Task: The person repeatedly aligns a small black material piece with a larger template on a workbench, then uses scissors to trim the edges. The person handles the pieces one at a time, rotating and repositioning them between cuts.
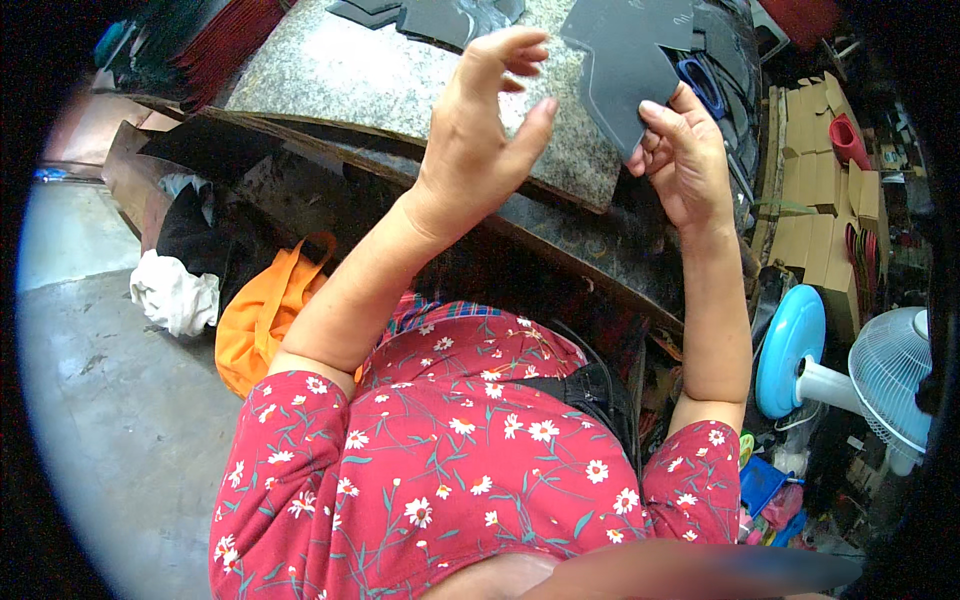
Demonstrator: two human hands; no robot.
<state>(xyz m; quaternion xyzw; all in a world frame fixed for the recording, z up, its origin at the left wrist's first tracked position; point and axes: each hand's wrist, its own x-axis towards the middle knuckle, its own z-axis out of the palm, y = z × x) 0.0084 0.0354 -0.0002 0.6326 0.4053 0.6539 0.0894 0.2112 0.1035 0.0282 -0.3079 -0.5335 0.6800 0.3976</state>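
Note:
Over the near edge of a speckled stone slab (330,85), my left hand (480,130) is raised and empty, its fingers loosely bent and the thumb held apart. My right hand (690,160) pinches the near corner of a flat dark grey sheet piece (630,75) between thumb and fingers. Pale outlines run along that piece, which has angular, notched edges. Just beyond my right hand lies a tool with blue loop handles (703,88), partly hidden by the hand and sheet. More dark cut pieces (440,18) rest at the slab's far side.
An orange bag (265,320) and a white cloth (175,293) sit low on the left. To the right are cardboard boxes (815,225), a red roll (848,140) and a blue and white fan (893,375). Folded dark red material (225,50) stands at the far left.

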